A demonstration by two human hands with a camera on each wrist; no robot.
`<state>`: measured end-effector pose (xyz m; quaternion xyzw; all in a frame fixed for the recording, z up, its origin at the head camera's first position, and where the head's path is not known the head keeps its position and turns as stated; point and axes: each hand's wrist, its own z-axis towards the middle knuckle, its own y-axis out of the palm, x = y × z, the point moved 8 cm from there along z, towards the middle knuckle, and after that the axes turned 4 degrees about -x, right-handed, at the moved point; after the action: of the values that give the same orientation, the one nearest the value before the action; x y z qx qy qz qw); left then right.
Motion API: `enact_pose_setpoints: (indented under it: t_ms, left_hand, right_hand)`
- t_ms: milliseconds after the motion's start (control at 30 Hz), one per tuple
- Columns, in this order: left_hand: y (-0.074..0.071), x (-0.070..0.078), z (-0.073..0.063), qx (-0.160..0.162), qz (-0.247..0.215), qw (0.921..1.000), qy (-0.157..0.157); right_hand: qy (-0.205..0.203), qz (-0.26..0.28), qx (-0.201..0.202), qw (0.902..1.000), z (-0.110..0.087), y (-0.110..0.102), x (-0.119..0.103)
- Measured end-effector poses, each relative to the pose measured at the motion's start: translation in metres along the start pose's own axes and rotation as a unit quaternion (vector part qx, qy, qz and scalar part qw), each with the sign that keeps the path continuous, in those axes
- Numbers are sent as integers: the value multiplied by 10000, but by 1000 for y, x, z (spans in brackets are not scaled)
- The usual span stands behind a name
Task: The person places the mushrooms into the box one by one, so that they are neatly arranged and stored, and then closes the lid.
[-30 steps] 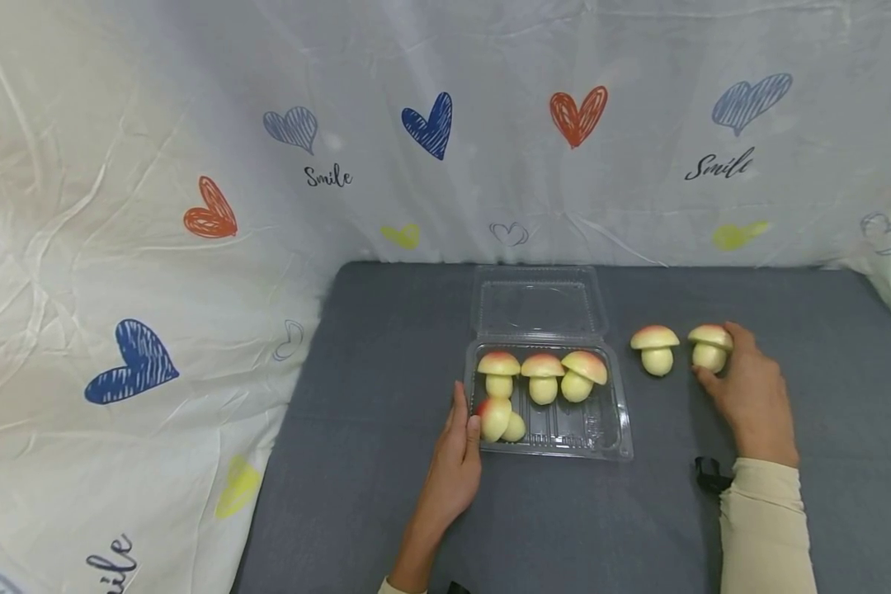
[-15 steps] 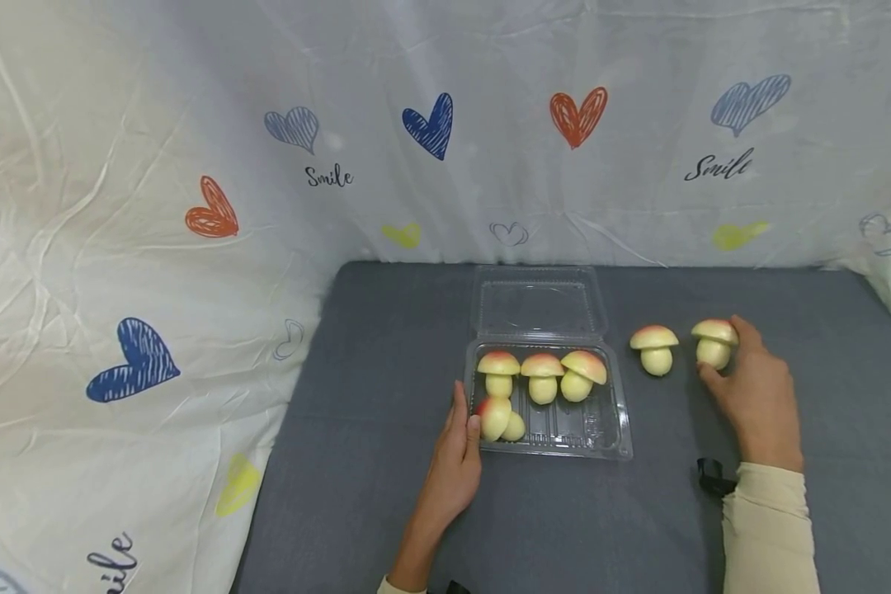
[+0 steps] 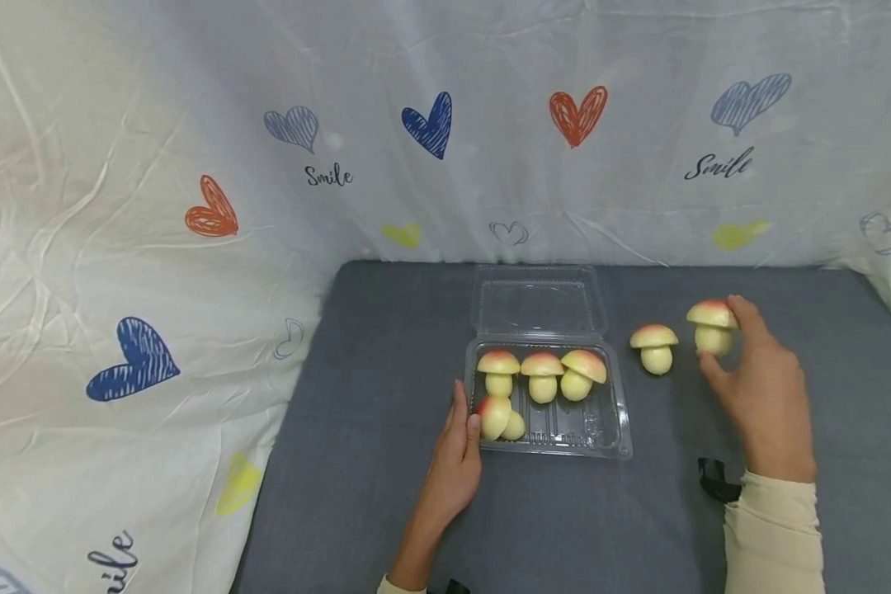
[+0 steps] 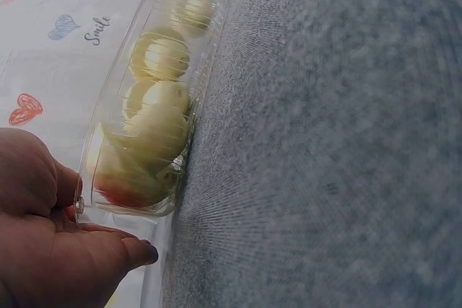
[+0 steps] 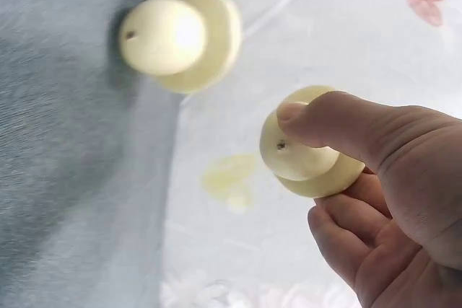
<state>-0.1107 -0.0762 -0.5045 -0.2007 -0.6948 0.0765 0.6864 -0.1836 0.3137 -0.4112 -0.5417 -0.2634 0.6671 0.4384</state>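
In the head view, my left hand (image 3: 453,474) holds the near left edge of an open clear plastic container (image 3: 579,425), thumb over the rim and fingers along the outer wall. Several toy mushrooms (image 3: 542,375) with yellow, red-tinged caps lie inside: three in a row at the back, another mushroom (image 3: 496,417) on its side at the front left. My right hand (image 3: 765,396) pinches a matching toy mushroom (image 5: 285,153) between thumb and fingers, raised over the table. Left of it, a loose mushroom (image 3: 654,351) rests on the cloth.
The container's clear lid (image 3: 540,305) lies folded back behind it. Dark grey cloth (image 3: 386,355) covers the table, and a white curtain (image 3: 505,181) printed with hearts hangs along the back and left. A black strap piece (image 3: 716,480) sticks out by the right wrist.
The right hand has lifted its mushroom up off the cloth, and the hand's shadow has spread away from it. The left hand and the container stay where they were.
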Motion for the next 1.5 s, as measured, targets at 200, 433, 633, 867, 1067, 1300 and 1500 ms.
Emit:
enact_pose_setpoints:
  t_ms: [200, 433, 633, 867, 1067, 1300, 1500]
  left_hand:
    - [0, -1, 0, -2, -30, 10000, -37]
    - [1, -1, 0, -16, -45, 10000, -21]
    - [1, -1, 1, 8, 16, 10000, -13]
    - [1, -2, 1, 2, 7, 10000, -20]
    - [1, -1, 1, 7, -6, 10000, -6]
    - [0, -1, 1, 23, 24, 10000, -5]
    - [0, -2, 1, 24, 15, 10000, -12]
  right_hand:
    - [-176, 29, 45, 9998, -4, -11, -21]
    - [-472, 65, 108, 9988, -6, -15, -40]
    - [-920, 190, 158, 9954, -12, -8, -53]
    - [-1324, 230, 220, 9907, -21, -3, -73]
    - [-1667, 348, 195, 9852, -30, 4, -89]
    - [-2027, 448, 17, 9782, -41, 19, -105]
    - [-2191, 463, -25, 9746, -47, 28, -111]
